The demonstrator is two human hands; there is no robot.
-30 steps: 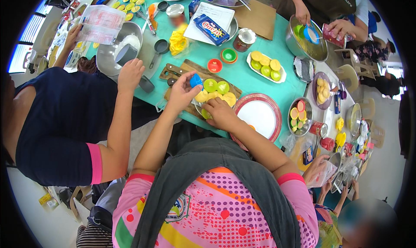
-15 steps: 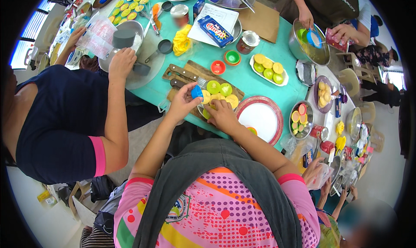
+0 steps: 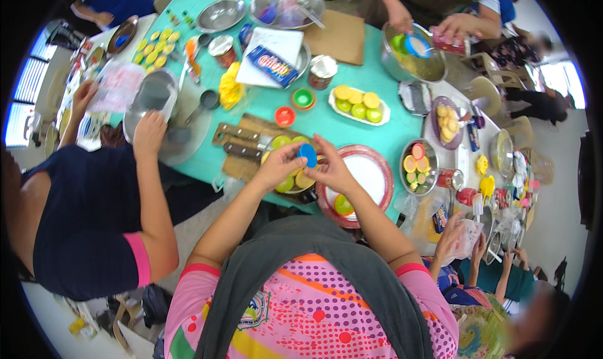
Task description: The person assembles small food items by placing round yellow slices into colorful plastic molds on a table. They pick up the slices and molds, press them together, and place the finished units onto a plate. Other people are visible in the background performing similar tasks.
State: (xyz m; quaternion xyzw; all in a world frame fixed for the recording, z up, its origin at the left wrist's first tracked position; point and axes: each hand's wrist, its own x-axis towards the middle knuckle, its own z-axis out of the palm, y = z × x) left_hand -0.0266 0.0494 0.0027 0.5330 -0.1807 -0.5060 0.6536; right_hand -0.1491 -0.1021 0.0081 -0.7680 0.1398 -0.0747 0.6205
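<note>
My left hand [image 3: 281, 167] pinches a small blue baking cup [image 3: 307, 154] just above the near edge of the table. My right hand [image 3: 334, 169] closes on the cup's other side, its fingers curled against the rim. Partly hidden under both hands is a bowl of green cups [image 3: 284, 184] and pale yellow cakes. Beside it, a white plate with a red rim [image 3: 384, 182] carries one green-and-orange cup [image 3: 343, 204]. Behind my hands, dark-handled knives [image 3: 242, 150] lie on a wooden board [image 3: 237, 166].
Farther back are a red cup [image 3: 284, 116], stacked green cups [image 3: 303, 98] and an oval dish [image 3: 382, 115] of cakes. A steel bowl [image 3: 433, 184] stands right of the plate. At left a co-worker's hand [image 3: 151, 132] is over a metal bowl; another person works at a pot [image 3: 440, 75].
My right hand has lifted from the bowl of cakes and come to the blue cup. My left hand has moved the cup slightly right and nearer. The view has shifted.
</note>
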